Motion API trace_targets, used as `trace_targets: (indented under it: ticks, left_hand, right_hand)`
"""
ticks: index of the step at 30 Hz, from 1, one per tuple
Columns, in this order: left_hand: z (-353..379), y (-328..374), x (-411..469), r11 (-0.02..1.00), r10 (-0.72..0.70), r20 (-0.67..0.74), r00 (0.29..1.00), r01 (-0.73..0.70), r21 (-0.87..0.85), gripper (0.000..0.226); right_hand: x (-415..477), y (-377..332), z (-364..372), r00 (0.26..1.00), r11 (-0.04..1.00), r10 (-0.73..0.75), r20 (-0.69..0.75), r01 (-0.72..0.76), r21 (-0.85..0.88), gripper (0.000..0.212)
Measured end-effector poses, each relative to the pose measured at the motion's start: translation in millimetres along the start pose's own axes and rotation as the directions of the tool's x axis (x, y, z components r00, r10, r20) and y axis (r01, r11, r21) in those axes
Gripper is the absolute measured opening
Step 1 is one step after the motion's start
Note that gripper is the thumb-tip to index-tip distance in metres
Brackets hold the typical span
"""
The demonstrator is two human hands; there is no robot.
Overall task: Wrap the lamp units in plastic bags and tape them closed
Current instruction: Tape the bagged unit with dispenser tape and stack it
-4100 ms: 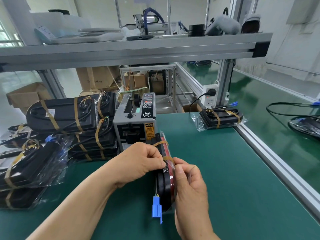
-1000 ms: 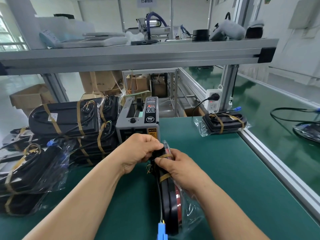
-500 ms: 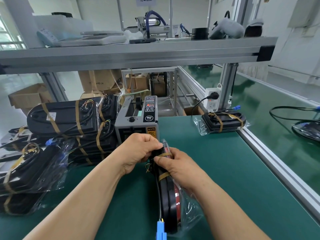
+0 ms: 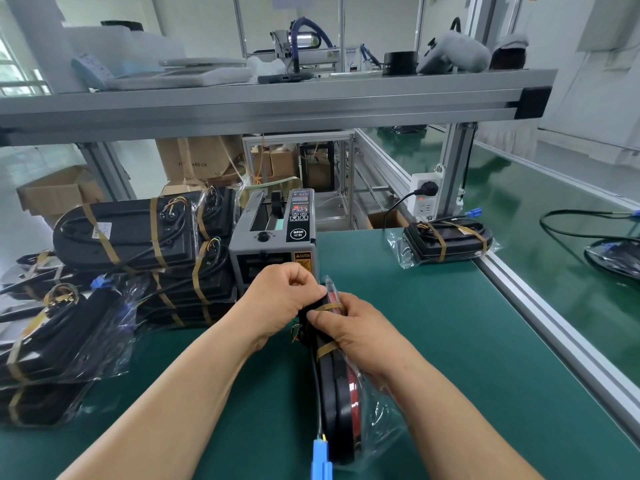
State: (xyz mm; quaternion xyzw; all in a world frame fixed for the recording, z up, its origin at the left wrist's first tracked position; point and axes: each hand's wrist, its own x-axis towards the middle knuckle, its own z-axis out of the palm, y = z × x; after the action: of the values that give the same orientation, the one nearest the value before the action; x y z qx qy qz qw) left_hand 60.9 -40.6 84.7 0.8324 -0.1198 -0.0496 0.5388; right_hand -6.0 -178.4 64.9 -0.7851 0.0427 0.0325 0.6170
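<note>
both hands (image 4: 318,317) gripping bagged lamp unit (image 4: 341,403)

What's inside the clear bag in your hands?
A black lamp unit with a red face, on edge in the clear plastic bag, tan tape bands round it. Its blue connector lies at the near end. Left hand and right hand cover its far end.

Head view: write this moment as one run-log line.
step: taping | left hand: grips black lamp unit in clear plastic bag | right hand: holds unit at tan tape strip | unit: on edge, green mat
</note>
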Motion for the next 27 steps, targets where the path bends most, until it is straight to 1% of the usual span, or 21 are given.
trace_targets:
  ticks: [2, 4, 6, 7, 9, 12, 15, 18, 21, 23, 25, 26, 27]
  left_hand:
    - [1.9, -3.2, 0.2, 0.999, -0.035, -0.05, 0.998, 0.033, -0.024, 0.017]
    - [7.7, -3.6, 0.2, 0.984, -0.114, -0.047, 0.992, 0.106, -0.145, 0.015]
    - [14.0, -3.4, -0.9, 0.938, -0.198, -0.02, 0.98, 0.183, -0.296, 0.011]
    - [16.9, -3.0, -1.7, 0.911, -0.225, -0.01, 0.974, 0.207, -0.357, 0.013]
    - [20.1, -2.4, -3.7, 0.876, -0.256, -0.013, 0.967, 0.226, -0.427, 0.018]
    - [21.2, -1.5, -7.0, 0.862, -0.282, -0.025, 0.959, 0.242, -0.445, 0.021]
    - [18.4, -0.9, -10.5, 0.871, -0.301, 0.03, 0.953, 0.288, -0.398, 0.018]
    - [13.5, -1.0, -12.8, 0.874, -0.294, 0.075, 0.953, 0.3, -0.382, 0.016]
    - [8.8, -1.0, -17.7, 0.885, -0.259, 0.059, 0.964, 0.262, -0.384, 0.017]
    - [4.7, 1.8, -23.0, 0.901, -0.195, 0.012, 0.981, 0.184, -0.392, 0.017]
    - [-0.7, 8.9, -29.6, 0.918, -0.075, -0.06, 0.995, 0.045, -0.394, 0.017]
    - [-3.3, 14.1, -33.6, 0.925, 0.0, -0.101, 0.995, -0.039, -0.378, 0.018]
    - [-5.3, 19.6, -38.5, 0.931, 0.073, -0.136, 0.988, -0.117, -0.346, 0.02]
  right_hand:
    - [-0.1, -0.1, -0.5, 1.0, 1.0, -0.004, 0.006, 0.005, -0.016, 0.041]
    - [1.1, 1.2, -2.0, 1.0, 0.999, -0.007, 0.01, 0.007, -0.032, 0.027]
    - [1.7, 2.2, -2.7, 1.0, 0.999, -0.007, 0.009, 0.008, -0.039, 0.016]
    - [1.5, 2.0, -2.5, 1.0, 0.999, -0.005, 0.006, 0.005, -0.037, 0.014]
    - [1.1, 1.3, -1.8, 1.0, 0.999, -0.002, -0.003, 0.002, -0.043, 0.013]
    - [-0.1, -1.2, -0.9, 1.0, 0.998, -0.001, 0.002, 0.001, -0.056, 0.012]
    - [-1.2, -1.8, -1.1, 1.0, 0.999, 0.008, 0.008, -0.008, -0.036, 0.013]
    - [-3.0, -2.8, -0.2, 1.0, 0.999, 0.005, 0.008, -0.004, -0.034, 0.02]
    - [-6.2, -5.0, 1.3, 0.999, 1.0, -0.02, 0.028, 0.02, -0.009, 0.021]
    - [-9.8, -7.6, 2.2, 0.997, 0.998, -0.069, 0.039, 0.069, -0.004, 0.032]
    - [-13.9, -9.2, 4.4, 0.985, 0.985, -0.172, 0.029, 0.171, 0.033, 0.039]
    - [-16.3, -10.7, 5.5, 0.971, 0.97, -0.238, 0.004, 0.237, 0.05, 0.041]
    - [-18.8, -13.0, 6.4, 0.954, 0.953, -0.299, -0.03, 0.3, 0.048, 0.048]
